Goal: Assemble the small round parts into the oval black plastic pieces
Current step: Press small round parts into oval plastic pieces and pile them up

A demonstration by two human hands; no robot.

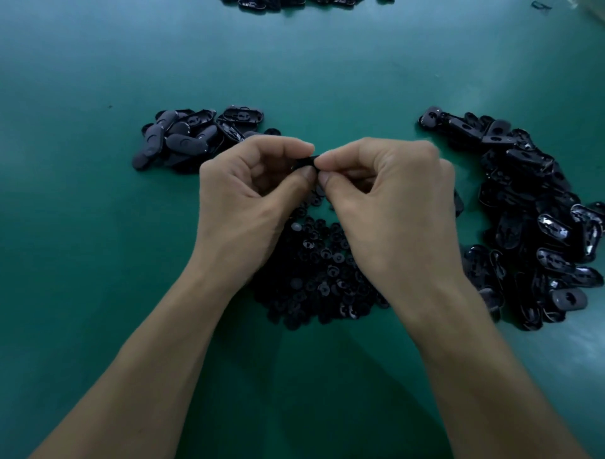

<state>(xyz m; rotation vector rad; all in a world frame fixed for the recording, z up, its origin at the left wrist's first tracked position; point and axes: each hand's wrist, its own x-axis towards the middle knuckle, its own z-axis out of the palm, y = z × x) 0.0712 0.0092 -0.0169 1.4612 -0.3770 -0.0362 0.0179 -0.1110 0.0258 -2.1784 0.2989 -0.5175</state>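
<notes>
Green tabletop (98, 229), seen from the person's head. Two bare forearms enter from the near edge and converge toward the middle.

Between the wrists, in the middle of the tabletop, lies the heap of small round parts (320, 278). All are black except a few that show a duller grey face. The wrists and palms cover its left and right margins.

Above the far end of this heap, the left hand (252, 196) and the right hand (389, 203) meet fingertip to fingertip. On each hand the thumb and forefinger close narrowly on the same small black piece (307, 161), and the remaining fingers are curled into the palm. Only a sliver of the piece shows between the fingertips, so whether it is oval or round cannot be told.

Toward the right edge, the right heap of oval black pieces (530, 213) runs in a long band from level with the wrists to beyond the hands. Many lie hollow side up and look glossy.

Beyond the left hand, the left heap of oval black pieces (193, 137) is smaller. Most lie smooth matt side up, and two or three at its far side lie hollow side up.

At the far edge, a further cluster of black pieces (294, 2) is cut off by the frame.
</notes>
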